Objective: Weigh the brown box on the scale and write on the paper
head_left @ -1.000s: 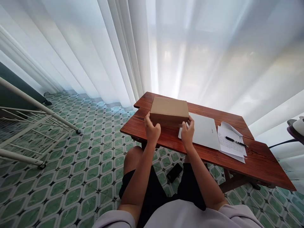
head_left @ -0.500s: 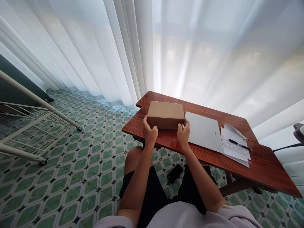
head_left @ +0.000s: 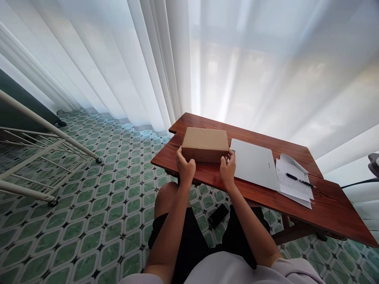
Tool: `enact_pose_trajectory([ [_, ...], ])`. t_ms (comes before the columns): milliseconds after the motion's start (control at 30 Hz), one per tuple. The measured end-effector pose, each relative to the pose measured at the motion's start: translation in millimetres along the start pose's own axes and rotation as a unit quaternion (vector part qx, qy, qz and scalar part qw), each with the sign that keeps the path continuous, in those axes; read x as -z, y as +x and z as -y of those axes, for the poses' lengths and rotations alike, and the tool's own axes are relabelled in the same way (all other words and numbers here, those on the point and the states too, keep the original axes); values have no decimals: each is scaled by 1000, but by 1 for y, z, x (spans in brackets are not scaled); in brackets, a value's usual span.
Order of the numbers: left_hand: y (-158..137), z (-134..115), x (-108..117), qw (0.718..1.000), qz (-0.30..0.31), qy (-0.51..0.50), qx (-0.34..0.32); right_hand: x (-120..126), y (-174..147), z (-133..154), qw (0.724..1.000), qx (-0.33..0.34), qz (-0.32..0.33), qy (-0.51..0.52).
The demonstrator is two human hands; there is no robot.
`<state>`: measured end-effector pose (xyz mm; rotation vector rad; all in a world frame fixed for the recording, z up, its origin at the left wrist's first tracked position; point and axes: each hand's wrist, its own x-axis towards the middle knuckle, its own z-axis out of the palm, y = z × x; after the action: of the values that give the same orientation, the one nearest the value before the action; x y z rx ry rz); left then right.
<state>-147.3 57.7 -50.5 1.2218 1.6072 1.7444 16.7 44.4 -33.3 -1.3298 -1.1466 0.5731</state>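
Observation:
A closed brown cardboard box (head_left: 205,139) is at the left part of the reddish wooden table (head_left: 254,198). My left hand (head_left: 186,167) grips its near left corner, thumb toward the front and fingers along the side. At the near right corner, my right hand (head_left: 227,167) holds the box in the same way, with its fingertips partly hidden by the side. Just right of that hand lies a closed silver laptop (head_left: 254,163), its left edge close to the box.
Handwritten papers (head_left: 291,183) with a black pen (head_left: 299,180) on them lie right of the laptop. A dark phone-like object (head_left: 218,216) is below, between the knees. A white wheeled metal rack (head_left: 53,130) stands at left. White curtains (head_left: 237,59) hang behind the table.
The box and both hands have shifted very slightly toward me and left in the picture. The grip on both sides is the same.

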Motion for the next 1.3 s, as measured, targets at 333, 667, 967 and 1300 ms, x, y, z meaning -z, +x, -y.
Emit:
enact_pose_trajectory([
  [333,-5,-3,12,996,0,66,-54,12,0,-12,998,40,52,-7],
  [667,-38,-70,-10,917,-8,117,-381,98,15,3,984,140,18,-109],
  [967,-75,-108,-80,835,123,90,-529,230,45,-18,937,173,-17,-303],
  [1300,-123,-121,-166,686,319,48,-652,354,82,-90,830,153,81,-530],
])
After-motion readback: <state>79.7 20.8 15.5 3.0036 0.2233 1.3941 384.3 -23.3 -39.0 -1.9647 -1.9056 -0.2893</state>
